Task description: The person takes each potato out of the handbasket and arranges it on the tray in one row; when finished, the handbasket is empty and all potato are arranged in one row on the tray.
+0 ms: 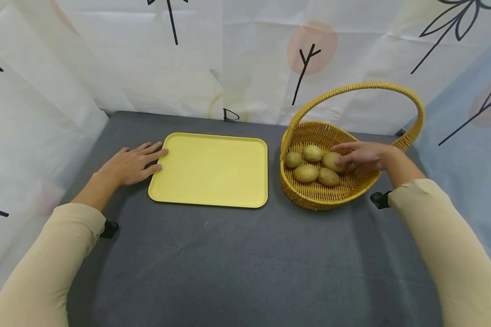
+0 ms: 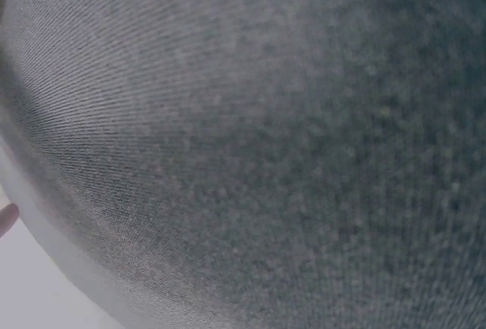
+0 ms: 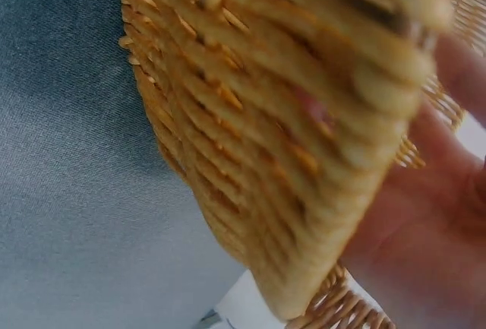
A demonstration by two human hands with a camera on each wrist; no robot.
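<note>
My left hand (image 1: 132,164) lies with spread fingers at the left edge of a yellow rectangular tray (image 1: 212,170), its fingertips over the rim. In the left wrist view only a fingertip (image 2: 7,219) shows, at the far left. My right hand (image 1: 364,156) reaches over the right side of a yellow wicker basket (image 1: 311,200), under its arched handle. Its fingers extend to the right side of a potato (image 1: 331,161); some are hidden inside the basket. More potatoes (image 1: 306,173) lie to the left of it. The right wrist view shows the woven basket wall (image 3: 258,139) covering part of the hand.
A dark grey cloth (image 1: 212,268) covers the table under tray and basket. Pale curtains with plant prints (image 1: 253,59) stand behind and at both sides. The tall basket handle (image 1: 364,86) arches above the right hand. The basket stands right of the tray, a narrow gap between them.
</note>
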